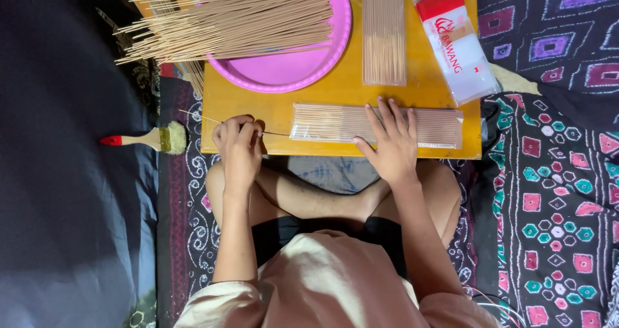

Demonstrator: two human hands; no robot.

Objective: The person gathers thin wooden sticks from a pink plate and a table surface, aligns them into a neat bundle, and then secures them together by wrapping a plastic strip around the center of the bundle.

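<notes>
A thin wooden stick is pinched by the closed left hand, its long axis running sideways toward the clear, flat, stick-filled sleeve. That sleeve (lengthwise along the near edge of the yellow board) is pressed by the open, flat right hand. Beyond it sits a round pink plastic plate heaped with sticks.

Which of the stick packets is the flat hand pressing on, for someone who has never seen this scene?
Find the yellow board across the person's lap. Along its near edge lies a clear packet of sticks, set crosswise, under the right hand. The other packet lies farther up, pointing away, untouched.
</notes>
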